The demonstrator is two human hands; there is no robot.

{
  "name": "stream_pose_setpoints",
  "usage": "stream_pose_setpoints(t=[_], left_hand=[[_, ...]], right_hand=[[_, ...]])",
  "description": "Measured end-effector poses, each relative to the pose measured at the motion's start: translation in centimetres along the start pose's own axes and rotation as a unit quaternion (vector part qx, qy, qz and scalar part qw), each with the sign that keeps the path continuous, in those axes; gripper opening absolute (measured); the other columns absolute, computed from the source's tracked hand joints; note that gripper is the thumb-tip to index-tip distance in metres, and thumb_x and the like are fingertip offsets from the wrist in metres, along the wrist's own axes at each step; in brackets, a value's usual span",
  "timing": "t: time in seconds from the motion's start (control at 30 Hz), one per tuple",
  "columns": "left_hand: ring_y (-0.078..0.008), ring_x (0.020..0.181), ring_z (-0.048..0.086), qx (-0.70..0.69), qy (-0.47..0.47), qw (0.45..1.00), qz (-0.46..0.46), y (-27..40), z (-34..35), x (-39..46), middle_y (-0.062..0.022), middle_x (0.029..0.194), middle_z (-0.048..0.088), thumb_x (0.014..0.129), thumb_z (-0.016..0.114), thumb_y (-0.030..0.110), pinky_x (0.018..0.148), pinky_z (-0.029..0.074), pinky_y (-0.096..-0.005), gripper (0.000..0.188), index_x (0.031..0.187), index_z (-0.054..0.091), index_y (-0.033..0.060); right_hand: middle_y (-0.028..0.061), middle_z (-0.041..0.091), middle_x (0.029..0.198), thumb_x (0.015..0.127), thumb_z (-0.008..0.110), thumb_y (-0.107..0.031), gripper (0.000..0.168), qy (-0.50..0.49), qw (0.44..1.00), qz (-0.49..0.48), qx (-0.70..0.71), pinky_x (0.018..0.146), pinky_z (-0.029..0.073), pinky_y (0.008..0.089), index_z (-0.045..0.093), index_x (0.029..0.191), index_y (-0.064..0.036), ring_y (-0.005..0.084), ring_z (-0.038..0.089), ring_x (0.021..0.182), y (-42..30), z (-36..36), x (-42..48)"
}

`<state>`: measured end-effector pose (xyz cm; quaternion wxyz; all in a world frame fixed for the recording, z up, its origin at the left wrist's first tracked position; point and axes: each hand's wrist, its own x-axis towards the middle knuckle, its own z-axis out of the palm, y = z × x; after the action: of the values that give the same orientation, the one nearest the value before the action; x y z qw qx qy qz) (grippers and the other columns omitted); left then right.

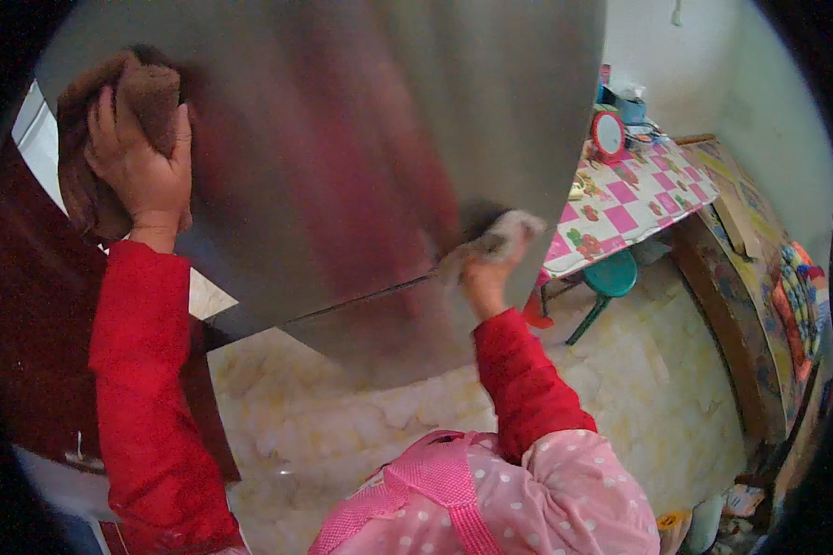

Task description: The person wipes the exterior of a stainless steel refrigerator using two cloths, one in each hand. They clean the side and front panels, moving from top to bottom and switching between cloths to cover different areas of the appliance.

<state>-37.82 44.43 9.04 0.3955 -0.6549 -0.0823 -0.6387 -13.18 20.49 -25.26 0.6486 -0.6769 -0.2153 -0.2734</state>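
Note:
A large grey metallic panel (333, 139) with a glossy face stands before me and reflects red and pink. At its upper left, my left hand (139, 152) presses a brown cloth (153, 104) against the edge, fingers spread over the fabric. Lower right, my right hand (489, 274) is closed around a whitish cloth (517, 229) that touches the panel near a dark seam (361, 300). That hand and cloth are blurred. Both forearms are in red sleeves.
On the right stands a table with a pink and white checked cover (625, 215), bearing a red-framed round mirror (609, 135) and a blue box (630, 109). A green stool (611, 274) is under its edge. Dark red furniture (41, 333) stands left, over a marbled tile floor (361, 430).

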Motion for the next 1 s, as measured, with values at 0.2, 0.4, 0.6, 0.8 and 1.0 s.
stream_pose_setpoints(t=[0.2,0.4,0.6,0.8,1.0], left_hand=[[-0.0396,0.128,0.039,-0.018,0.028,0.999,0.013,0.3,0.4,0.0,-0.0155,0.139,0.043,0.086,0.062,0.049,0.101,0.03,-0.0554,0.067,0.133,0.046,0.0046],[-0.0395,0.126,0.04,0.001,0.021,1.0,0.022,-0.3,-0.3,0.0,-0.0158,0.137,0.045,0.085,0.063,0.048,0.102,0.031,-0.0543,0.067,0.132,0.047,0.0031],[-0.039,0.125,0.042,0.0,0.007,1.0,0.019,-1.5,0.3,0.7,-0.0163,0.135,0.047,0.085,0.064,0.047,0.101,0.032,-0.0534,0.065,0.131,0.048,0.0033],[-0.0394,0.123,0.044,0.031,-0.003,0.999,0.031,-2.6,-0.6,0.6,-0.0168,0.132,0.05,0.084,0.065,0.045,0.1,0.033,-0.0535,0.063,0.129,0.05,0.0032],[-0.0399,0.122,0.045,-0.009,0.013,1.0,0.015,-2.2,-1.1,-0.3,-0.0173,0.131,0.05,0.084,0.066,0.043,0.099,0.034,-0.0542,0.062,0.129,0.05,0.0032]], right_hand=[[0.0237,0.046,0.128,0.068,0.076,-0.019,0.094,0.029,0.939,-0.029,-0.341,0.11,0.021,0.056,0.025,0.145,0.001,0.0393,0.04,0.124,15.3,-0.7,2.5],[0.0267,0.032,0.139,0.076,0.069,-0.027,0.08,-0.017,0.97,0.083,-0.23,0.11,0.015,0.0586,0.031,0.142,-0.001,0.0439,0.026,0.131,5.9,8.5,-10.3],[0.0266,0.025,0.144,0.071,0.072,-0.039,0.083,-0.26,0.947,-0.104,-0.158,0.11,0.008,0.0654,0.039,0.138,-0.002,0.0484,0.009,0.139,-6.1,7.8,-16.3],[0.0253,0.025,0.151,0.075,0.065,-0.024,0.076,-0.045,0.999,0.011,-0.009,0.118,0.004,0.0475,0.036,0.139,0.005,0.0439,0.017,0.141,1.5,1.3,-6.3],[0.0156,0.048,0.119,0.097,0.049,-0.045,0.051,0.074,0.882,0.373,0.279,0.094,0.041,0.0427,0.045,0.123,-0.002,0.0261,0.047,0.11,8.4,-2.6,2.4]])
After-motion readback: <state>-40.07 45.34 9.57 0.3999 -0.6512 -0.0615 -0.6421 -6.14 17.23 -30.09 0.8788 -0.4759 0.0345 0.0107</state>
